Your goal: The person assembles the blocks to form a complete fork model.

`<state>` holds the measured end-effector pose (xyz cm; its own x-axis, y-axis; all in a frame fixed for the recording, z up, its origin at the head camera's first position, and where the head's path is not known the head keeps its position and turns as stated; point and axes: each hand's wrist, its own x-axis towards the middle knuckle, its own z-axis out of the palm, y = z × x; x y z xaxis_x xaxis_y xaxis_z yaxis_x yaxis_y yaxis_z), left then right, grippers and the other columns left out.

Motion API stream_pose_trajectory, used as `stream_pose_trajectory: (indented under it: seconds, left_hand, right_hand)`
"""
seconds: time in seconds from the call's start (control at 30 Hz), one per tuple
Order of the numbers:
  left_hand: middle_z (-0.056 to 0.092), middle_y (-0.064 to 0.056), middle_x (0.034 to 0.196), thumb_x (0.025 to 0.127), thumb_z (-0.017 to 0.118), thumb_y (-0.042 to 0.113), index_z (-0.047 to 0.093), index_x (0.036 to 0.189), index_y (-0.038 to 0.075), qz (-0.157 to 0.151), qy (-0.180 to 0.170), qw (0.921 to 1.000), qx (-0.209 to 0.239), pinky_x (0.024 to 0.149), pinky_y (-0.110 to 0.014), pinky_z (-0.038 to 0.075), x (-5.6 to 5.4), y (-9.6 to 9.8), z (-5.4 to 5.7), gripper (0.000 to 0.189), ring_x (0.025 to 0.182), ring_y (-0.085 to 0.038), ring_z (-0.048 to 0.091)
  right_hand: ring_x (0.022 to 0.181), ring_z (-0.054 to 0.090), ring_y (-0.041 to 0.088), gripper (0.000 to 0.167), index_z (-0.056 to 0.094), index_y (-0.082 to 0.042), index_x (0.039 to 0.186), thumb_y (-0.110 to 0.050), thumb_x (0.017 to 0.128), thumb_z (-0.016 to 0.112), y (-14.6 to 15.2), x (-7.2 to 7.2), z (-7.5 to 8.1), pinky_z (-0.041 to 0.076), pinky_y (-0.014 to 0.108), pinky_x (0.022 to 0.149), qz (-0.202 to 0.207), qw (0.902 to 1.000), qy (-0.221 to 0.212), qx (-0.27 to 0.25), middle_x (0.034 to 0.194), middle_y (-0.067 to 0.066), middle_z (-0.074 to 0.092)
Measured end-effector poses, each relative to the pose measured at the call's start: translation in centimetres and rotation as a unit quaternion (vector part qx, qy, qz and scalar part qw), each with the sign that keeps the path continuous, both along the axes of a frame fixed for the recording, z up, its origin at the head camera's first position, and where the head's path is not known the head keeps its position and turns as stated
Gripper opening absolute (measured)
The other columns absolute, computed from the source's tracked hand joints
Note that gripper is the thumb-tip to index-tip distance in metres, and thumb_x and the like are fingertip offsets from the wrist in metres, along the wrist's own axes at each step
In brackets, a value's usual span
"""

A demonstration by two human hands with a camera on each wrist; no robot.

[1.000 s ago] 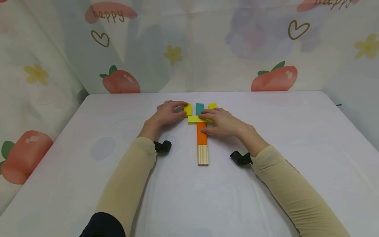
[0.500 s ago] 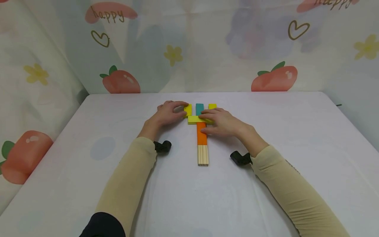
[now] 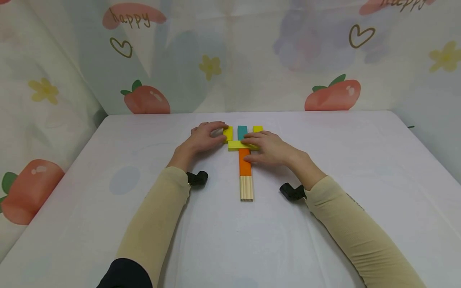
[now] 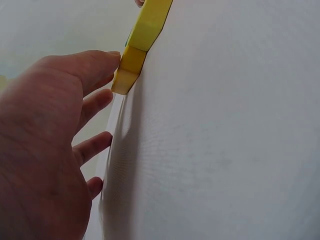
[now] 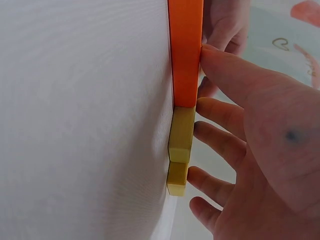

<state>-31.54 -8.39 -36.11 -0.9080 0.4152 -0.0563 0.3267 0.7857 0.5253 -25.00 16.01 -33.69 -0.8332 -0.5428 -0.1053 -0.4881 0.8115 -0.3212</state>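
Wooden blocks lie together on the white table. My left hand (image 3: 205, 137) pinches the left upright yellow block (image 3: 229, 134) between thumb and index finger, its other fingers spread in the left wrist view. The fingers of my right hand (image 3: 271, 149) rest fairly straight on the pieces: its thumb touches the orange block (image 3: 245, 163), other fingertips the crosswise yellow-green block (image 3: 235, 145) and the right yellow block (image 3: 257, 129), partly hidden. Between the two yellow blocks stands a teal block (image 3: 242, 132). A plain wood block (image 3: 246, 189) continues the orange one toward me.
A white cloth covers the table (image 3: 216, 248). Behind it hangs a printed curtain (image 3: 245, 88) with fruit and flower pictures. Each wrist carries a black camera, the left camera (image 3: 198, 178) and the right camera (image 3: 292, 192) both near the table surface.
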Motion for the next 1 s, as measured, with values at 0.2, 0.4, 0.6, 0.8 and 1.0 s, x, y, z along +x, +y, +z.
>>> stream_pose_trajectory:
  seconds: [0.2,0.4,0.6,0.8,1.0]
  left_hand:
    - [0.043,0.001,0.161,0.102,0.060,0.036,0.051,0.151,0.025,0.011,-0.002,0.9998,0.015,0.123,-0.056,0.013,0.0,-0.1,-0.1,0.052,0.151,-0.024,0.031]
    - [0.039,0.001,0.163,0.101,0.060,0.039,0.046,0.154,0.027,0.024,-0.009,0.9995,0.021,0.124,-0.056,0.013,0.4,-0.1,-0.2,0.055,0.152,-0.025,0.030]
    - [0.036,0.001,0.164,0.101,0.061,0.042,0.043,0.156,0.029,0.038,-0.005,0.9987,0.033,0.124,-0.057,0.012,0.9,-0.3,-0.6,0.059,0.152,-0.026,0.028]
    - [0.036,-0.001,0.164,0.100,0.061,0.040,0.041,0.157,0.027,0.036,0.004,0.9986,0.039,0.124,-0.057,0.012,1.7,-0.3,-0.6,0.061,0.152,-0.026,0.028]
    - [0.036,-0.002,0.164,0.100,0.062,0.039,0.041,0.157,0.024,0.033,0.023,0.9985,0.037,0.123,-0.058,0.014,2.9,-0.5,-0.6,0.063,0.151,-0.027,0.029]
  right_hand:
    - [0.148,0.028,0.047,0.060,0.053,-0.010,0.150,-0.039,0.099,0.065,-0.1,-0.2,0.0,0.021,0.063,0.120,-0.003,1.0000,-0.003,0.000,0.160,0.014,0.041]
    - [0.148,0.031,0.045,0.060,0.053,-0.009,0.149,-0.039,0.098,0.066,-0.1,-0.4,-0.1,0.022,0.063,0.120,-0.001,1.0000,0.000,-0.005,0.159,0.015,0.043]
    - [0.146,0.034,0.042,0.060,0.054,-0.008,0.148,-0.036,0.097,0.068,0.6,-0.7,0.2,0.023,0.062,0.120,-0.007,0.9994,0.001,-0.034,0.157,0.018,0.045]
    - [0.147,0.033,0.041,0.062,0.050,-0.006,0.150,-0.034,0.098,0.068,2.0,-0.7,0.8,0.025,0.061,0.120,-0.034,0.9977,0.001,-0.058,0.159,0.019,0.041]
    - [0.147,0.033,0.040,0.062,0.050,-0.006,0.150,-0.032,0.097,0.069,2.8,-0.6,0.9,0.026,0.060,0.119,-0.056,0.9954,0.007,-0.078,0.160,0.017,0.039]
